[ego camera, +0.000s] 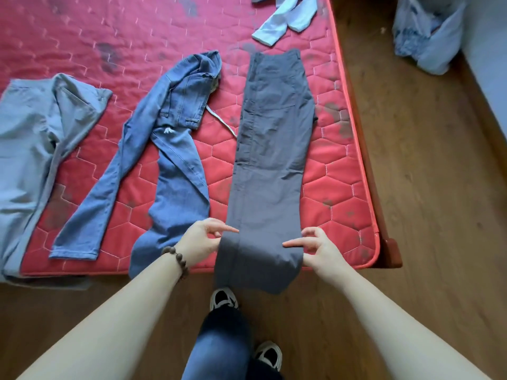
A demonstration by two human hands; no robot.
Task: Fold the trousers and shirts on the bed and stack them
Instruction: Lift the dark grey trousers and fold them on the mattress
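Note:
Dark grey trousers (271,149) lie folded lengthwise on the red mattress (109,37), waistband far, leg ends hanging over the near edge. My left hand (203,239) pinches the left edge of the legs near the mattress edge, index finger stretched over the cloth. My right hand (315,245) pinches the right edge at the same height, index finger pointing inward. Blue jeans (170,160) lie crumpled to the left. A light grey garment (35,149) lies at the far left. A pale blue shirt (285,17) lies at the far end.
The mattress's right edge runs along a wooden floor (425,187). A pale plastic bag (428,37) sits on the floor at the upper right by the wall. My own feet in dark and white shoes (223,298) stand close to the bed.

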